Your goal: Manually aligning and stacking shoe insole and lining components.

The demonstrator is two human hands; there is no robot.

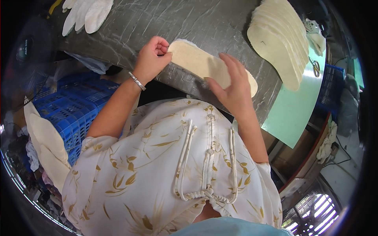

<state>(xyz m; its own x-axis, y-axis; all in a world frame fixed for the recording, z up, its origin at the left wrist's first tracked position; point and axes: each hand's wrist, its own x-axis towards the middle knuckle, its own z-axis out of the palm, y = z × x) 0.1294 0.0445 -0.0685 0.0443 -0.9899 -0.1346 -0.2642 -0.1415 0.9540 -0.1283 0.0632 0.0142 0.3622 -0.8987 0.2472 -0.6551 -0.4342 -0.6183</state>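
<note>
On my feed I count two bare hands and one cream insole (193, 59) between them, slanting across the worktable near its front edge. The left hand (150, 59) pinches the insole's left end between thumb and curled fingers. The right hand (235, 88) is spread over the other end, thumb and fingers apart; I can't tell whether it touches.

I make out at least three white fleecy insoles (84, 15) at the far left, one fanned stack of cream insoles (277, 35) at right, its layers too tightly overlapped for me to count, and one pair of scissors (316, 69).

A broad stretch of tabletop (138, 23) separates the fleecy insoles from the stack; room is narrower between the right hand and the stack. The surface is dark grey, creased and a little shiny. Past its right edge I see a pale green sheet (293, 112); to the left, blue plastic crates (78, 118).
</note>
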